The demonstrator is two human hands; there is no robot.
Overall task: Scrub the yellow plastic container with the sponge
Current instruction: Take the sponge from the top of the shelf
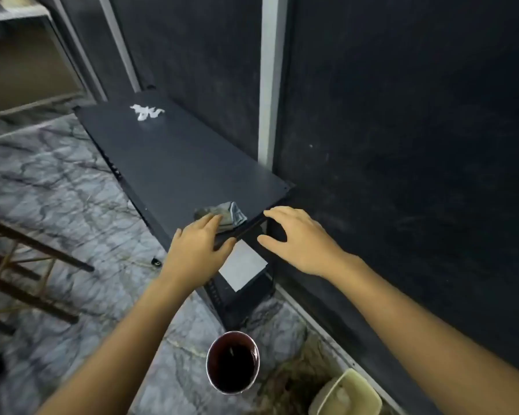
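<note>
Both hands out over near end of dark shelf top (174,154). L hand (200,250) lies flat-ish, fingers straight, tips on a grey crumpled wad (225,215) at shelf edge, probably the sponge, tho blur makes it look as much like a rag. R hand (294,241) spread, fingers relaxed, holding nothing, hovers just past shelf corner, prob. to steady or reach. Yellow plastic container (346,395) sits on floor at lower rt, well apart from both hands, untouched. Dark round bucket (232,362) on floor btwn forearms. White scrap (146,111) at far end of shelf. Judgement: step = fetch scrubber; scrubbing not begun.
</note>
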